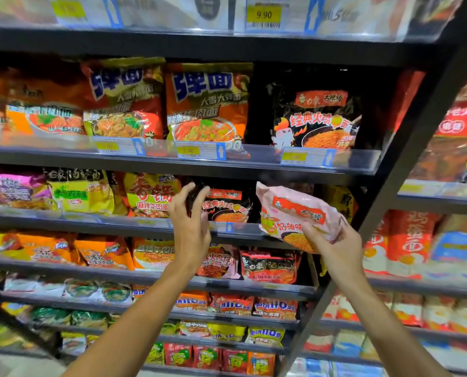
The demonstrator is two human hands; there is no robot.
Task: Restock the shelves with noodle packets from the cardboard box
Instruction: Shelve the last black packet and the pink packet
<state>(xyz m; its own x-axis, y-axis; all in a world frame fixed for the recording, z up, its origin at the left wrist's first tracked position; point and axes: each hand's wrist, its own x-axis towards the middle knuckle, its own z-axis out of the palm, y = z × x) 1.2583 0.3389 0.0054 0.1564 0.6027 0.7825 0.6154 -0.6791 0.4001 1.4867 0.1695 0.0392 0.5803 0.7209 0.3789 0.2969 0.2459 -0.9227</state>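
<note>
Right hand (333, 248) grips pink noodle packet (297, 213); left hand (190, 221) touches black packet (224, 205).

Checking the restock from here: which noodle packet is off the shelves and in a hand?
The pink packet, held tilted in the right hand. Every other packet sits on a shelf; the left hand only reaches at the black packet.

Two bare, sleeveless forearms
</note>
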